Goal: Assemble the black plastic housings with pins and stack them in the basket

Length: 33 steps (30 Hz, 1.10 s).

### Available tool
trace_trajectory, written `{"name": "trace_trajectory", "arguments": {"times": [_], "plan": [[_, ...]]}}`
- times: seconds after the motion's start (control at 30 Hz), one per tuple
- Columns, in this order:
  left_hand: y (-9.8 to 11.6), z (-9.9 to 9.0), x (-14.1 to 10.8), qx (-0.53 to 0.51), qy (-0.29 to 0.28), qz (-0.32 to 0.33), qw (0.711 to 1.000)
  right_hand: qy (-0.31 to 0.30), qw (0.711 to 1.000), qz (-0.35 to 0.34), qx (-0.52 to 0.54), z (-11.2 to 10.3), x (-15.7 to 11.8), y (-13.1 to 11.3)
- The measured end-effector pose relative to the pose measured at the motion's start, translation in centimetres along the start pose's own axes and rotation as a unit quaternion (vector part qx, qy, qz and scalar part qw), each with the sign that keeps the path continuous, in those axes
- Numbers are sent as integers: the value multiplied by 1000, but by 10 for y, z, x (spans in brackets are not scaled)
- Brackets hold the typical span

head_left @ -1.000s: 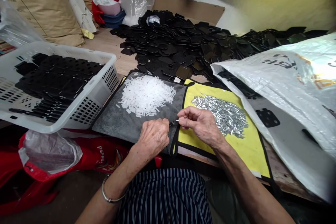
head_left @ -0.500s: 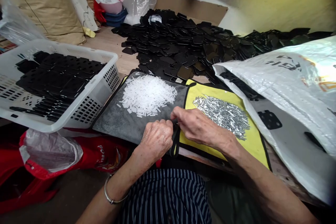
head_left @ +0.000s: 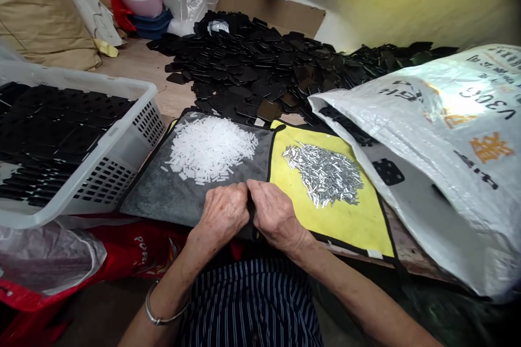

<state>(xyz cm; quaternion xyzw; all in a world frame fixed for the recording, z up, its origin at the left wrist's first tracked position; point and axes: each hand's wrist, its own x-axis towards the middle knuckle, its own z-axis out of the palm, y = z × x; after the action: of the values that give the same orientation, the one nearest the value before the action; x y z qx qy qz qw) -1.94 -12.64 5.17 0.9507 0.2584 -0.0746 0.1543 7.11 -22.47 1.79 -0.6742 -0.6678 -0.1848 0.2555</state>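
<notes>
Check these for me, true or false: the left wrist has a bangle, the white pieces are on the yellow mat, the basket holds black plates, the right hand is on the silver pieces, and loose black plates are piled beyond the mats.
1. The left hand wears a metal bangle. True.
2. The white pieces lie on the yellow mat. False: they lie on the grey towel; the silver pieces lie on the yellow mat.
3. The white plastic basket holds black perforated plates. True.
4. The right hand rests on the silver pieces. False: it is beside the left hand, apart from them.
5. Loose black plates are piled beyond the mats. True.
</notes>
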Motion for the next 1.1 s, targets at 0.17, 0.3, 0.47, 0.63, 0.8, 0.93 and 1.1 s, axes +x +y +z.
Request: {"name": "trace_trajectory", "arguments": {"times": [0.17, 0.3, 0.47, 0.63, 0.8, 0.93, 1.1], "plan": [[-8, -1, -3, -39, 16, -23, 999, -26, 972, 149, 180, -19, -5, 33], [-17, 9, -7, -207, 91, -56, 973, -159, 967, 198, -7, -49, -16, 85], [-18, 20, -14, -547, 131, -96, 821, -338, 927, 106, -123, -60, -15, 119], [-12, 24, -27, -725, 72, -93, 678, -368, 922, 11, -122, -56, -7, 128], [-8, 29, -30, -771, 61, -112, 623, -366, 921, -91, -94, -54, -9, 142], [-6, 30, -26, -780, 65, -114, 611, -359, 919, -142, -78, -54, -9, 149], [-5, 32, -26, -793, 50, -110, 597, -340, 931, -124, -41, -54, -5, 153]]}}
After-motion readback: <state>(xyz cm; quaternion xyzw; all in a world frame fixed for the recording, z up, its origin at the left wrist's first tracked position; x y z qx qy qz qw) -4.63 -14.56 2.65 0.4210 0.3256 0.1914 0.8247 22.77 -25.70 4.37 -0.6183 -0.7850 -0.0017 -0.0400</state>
